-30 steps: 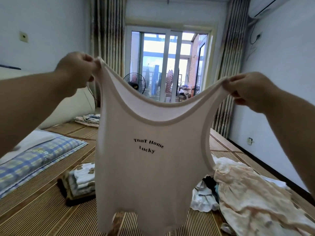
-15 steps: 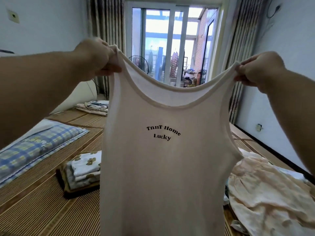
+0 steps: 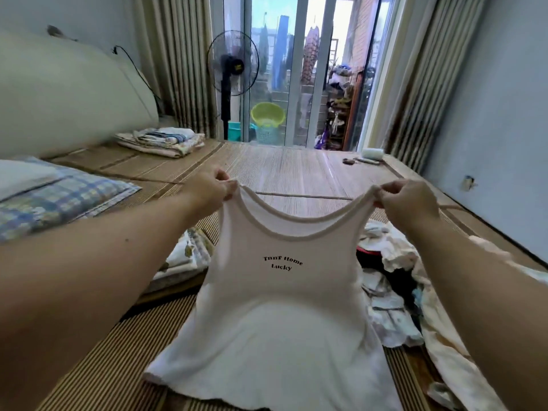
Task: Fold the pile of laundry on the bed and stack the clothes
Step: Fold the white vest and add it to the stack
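A white tank top (image 3: 275, 315) with black lettering on the chest hangs between my hands over the bed. My left hand (image 3: 209, 191) pinches its left shoulder strap and my right hand (image 3: 404, 201) pinches the right strap. Its hem spreads out on the bamboo mat (image 3: 296, 170) near me. A stack of folded clothes (image 3: 185, 259) lies just left of the top, partly hidden by my left forearm. The unfolded pile of laundry (image 3: 394, 295) sits to the right, partly behind my right arm.
A checked pillow (image 3: 56, 200) lies at the left. Folded bedding (image 3: 161, 140) sits at the far left by the headboard. A standing fan (image 3: 232, 66) and a green basin (image 3: 268, 114) are by the glass door. Small items (image 3: 360, 160) lie at the mat's far right.
My hands have come down from chest height with the tank top, and its hem now rests on the mat. The view has tilted down toward the bed.
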Demonstrator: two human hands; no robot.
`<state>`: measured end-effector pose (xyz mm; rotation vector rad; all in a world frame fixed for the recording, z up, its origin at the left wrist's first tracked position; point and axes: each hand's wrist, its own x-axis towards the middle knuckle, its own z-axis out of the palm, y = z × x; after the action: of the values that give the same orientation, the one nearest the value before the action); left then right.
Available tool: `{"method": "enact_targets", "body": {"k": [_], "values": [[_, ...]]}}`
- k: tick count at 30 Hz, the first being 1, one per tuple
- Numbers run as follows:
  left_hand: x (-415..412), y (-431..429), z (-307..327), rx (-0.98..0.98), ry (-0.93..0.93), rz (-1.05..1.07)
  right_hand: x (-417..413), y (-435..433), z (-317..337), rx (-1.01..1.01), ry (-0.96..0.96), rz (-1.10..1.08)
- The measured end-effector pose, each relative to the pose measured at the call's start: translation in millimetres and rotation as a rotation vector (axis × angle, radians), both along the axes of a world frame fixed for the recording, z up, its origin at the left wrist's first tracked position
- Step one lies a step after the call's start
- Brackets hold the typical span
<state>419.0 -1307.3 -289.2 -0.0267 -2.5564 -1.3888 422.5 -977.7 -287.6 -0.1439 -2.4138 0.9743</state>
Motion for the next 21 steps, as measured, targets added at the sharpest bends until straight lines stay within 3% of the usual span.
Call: {"method": "enact_targets", "body": {"k": [7,15,17,19,21], "values": [[69.0,-42.3,-91.8,-0.300,-0.160,-0.059,102.9,3.6,-92.3,0.161,-0.240,0.165],[133.8,-62.4,-168.1,-0.772,-0.553,-0.201,185.2,5.9,-175.1,0.363,-0.686,0.277],[133.7,-54.8,-171.3,-0.757,-0.529,-0.147,187.4,-1.6,-177.1,0.333,-0.651,0.239],[130.3,-43.2,-172.3,-0.752,-0.374,-0.074,181.6,-13.5,-185.7,0.361,-0.392,0.134],[127.0,-28.5,-174.6,-0.747,-0.279,-0.100,176.0,-38.0,-190.6,0.420,-0.261,0.113]]}}
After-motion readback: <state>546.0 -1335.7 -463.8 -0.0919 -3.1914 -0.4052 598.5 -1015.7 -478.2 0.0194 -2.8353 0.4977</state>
